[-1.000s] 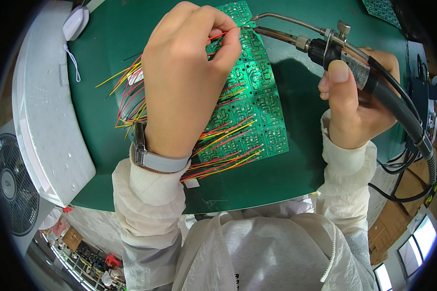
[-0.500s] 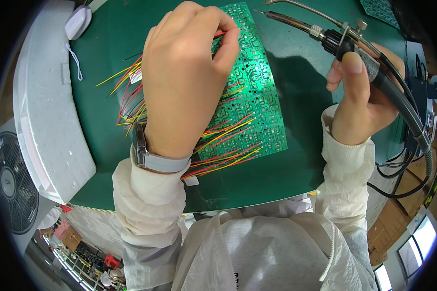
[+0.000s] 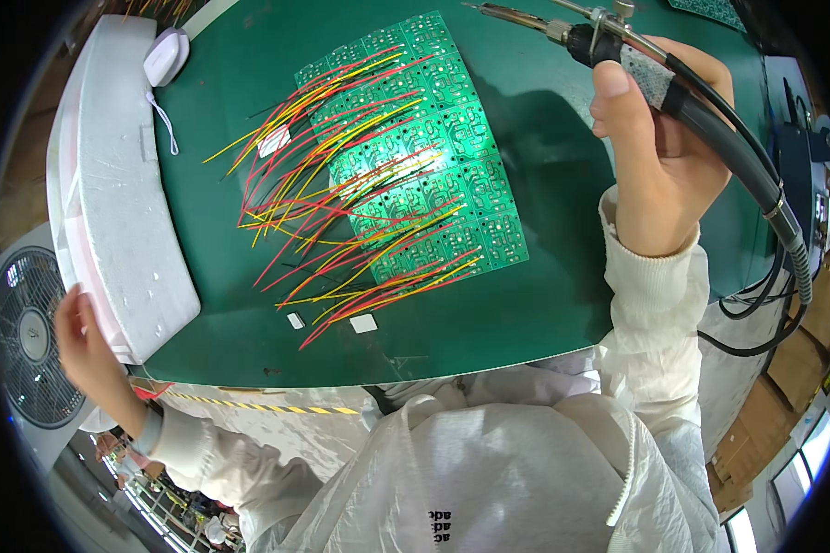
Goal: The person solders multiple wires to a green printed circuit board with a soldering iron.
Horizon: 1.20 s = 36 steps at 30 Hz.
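My right hand (image 3: pixel 673 175) grips a soldering iron (image 3: pixel 644 76) by its grey sleeve. A thin metal tube is clamped along the iron, and its tip points left above the table. My left hand (image 3: pixel 90 355) is at the far left, against the outer side of a white foam box (image 3: pixel 143 194). Its fingers look slightly apart, with nothing visible in them. Between the hands lies a green circuit board panel (image 3: pixel 466 138) of many small repeated units. Red, yellow and black wires (image 3: pixel 341 76) run in rows from it, their loose ends fanning out to the left.
White paper bits (image 3: pixel 364 323) lie near the wires on the green table (image 3: pixel 526 341). A white oval case (image 3: pixel 166 57) with a cord loop sits beside the foam box. A fan (image 3: pixel 32 332) stands at left. Another green board (image 3: pixel 710 11) is at the far right, and cables hang there.
My left hand has left the board and swung down and left to the foam box, uncovering the wires. The soldering iron in my right hand has shifted slightly left and up.
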### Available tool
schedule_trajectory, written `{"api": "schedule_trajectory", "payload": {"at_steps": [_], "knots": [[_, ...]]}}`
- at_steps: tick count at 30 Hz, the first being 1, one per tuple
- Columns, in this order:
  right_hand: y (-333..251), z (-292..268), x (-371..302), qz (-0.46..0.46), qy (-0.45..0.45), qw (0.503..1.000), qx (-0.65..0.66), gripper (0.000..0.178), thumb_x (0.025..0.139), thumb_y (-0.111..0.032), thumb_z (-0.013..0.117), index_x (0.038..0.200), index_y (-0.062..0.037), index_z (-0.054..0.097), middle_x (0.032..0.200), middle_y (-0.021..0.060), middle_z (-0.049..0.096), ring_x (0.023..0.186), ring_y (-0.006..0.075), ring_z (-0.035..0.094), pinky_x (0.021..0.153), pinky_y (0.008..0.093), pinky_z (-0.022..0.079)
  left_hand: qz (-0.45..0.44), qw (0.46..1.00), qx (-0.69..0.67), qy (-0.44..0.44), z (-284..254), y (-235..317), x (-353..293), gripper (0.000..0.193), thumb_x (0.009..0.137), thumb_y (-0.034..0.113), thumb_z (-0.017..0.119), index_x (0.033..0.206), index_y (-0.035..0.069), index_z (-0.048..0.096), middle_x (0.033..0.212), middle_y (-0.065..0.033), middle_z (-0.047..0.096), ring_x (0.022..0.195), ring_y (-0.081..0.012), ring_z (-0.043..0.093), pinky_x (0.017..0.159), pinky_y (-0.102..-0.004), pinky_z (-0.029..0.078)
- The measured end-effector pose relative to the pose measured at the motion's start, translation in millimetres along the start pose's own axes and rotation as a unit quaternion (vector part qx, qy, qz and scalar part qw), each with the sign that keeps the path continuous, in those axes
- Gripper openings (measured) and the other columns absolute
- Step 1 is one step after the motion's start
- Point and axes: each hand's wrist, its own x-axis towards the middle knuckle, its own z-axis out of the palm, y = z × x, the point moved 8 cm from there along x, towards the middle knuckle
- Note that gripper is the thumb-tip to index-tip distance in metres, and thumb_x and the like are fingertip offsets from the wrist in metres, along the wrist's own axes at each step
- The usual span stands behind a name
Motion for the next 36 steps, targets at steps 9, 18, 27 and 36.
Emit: {"api": "schedule_trajectory", "payload": {"at_steps": [9,18,27,36], "knots": [[5,-4,-1,-0.039,0.0,0.999,0.025,0.023,0.073,-0.001,0.063,0.091,0.0049,0.049,0.064,0.0071,0.055,0.05,0.0084,0.049,0.047,0.019,0.04,-0.055,0.953,-0.14,-0.264,76,-72,24,0.02,0.076,0.001,0.05,0.095,-0.002,0.057,0.079,-0.0066,0.061,0.068,-0.0103,0.055,0.062,-0.0224,0.043],[4,-10,-3,-0.043,0.02,0.998,0.041,0.024,0.072,-0.001,0.064,0.091,0.0052,0.05,0.065,0.008,0.056,0.051,0.0092,0.05,0.047,0.0194,0.041,-0.096,0.977,-0.155,-0.107,30,-40,24,0.018,0.084,0.014,0.053,0.093,0.002,0.061,0.075,0.0,0.06,0.064,-0.0038,0.049,0.055,-0.0164,0.036],[-3,-13,-11,-0.022,0.029,0.999,0.031,0.024,0.073,-0.002,0.063,0.092,0.0051,0.049,0.066,0.0092,0.056,0.053,0.0101,0.051,0.049,0.0202,0.043,0.078,0.943,-0.322,-0.034,-6,169,-34,0.027,0.088,0.015,0.046,0.109,-0.001,0.055,0.097,-0.0058,0.06,0.083,-0.0065,0.052,0.079,-0.0205,0.039],[-9,-23,-29,-0.082,-0.027,0.996,-0.033,0.025,0.075,-0.004,0.061,0.091,0.0035,0.043,0.062,0.0101,0.053,0.05,0.0113,0.05,0.047,0.0209,0.043,0.289,0.909,-0.294,-0.061,69,294,-56,0.003,0.075,0.002,0.06,0.078,0.001,0.06,0.072,-0.0062,0.061,0.064,-0.0132,0.058,0.06,-0.0211,0.044]]}}
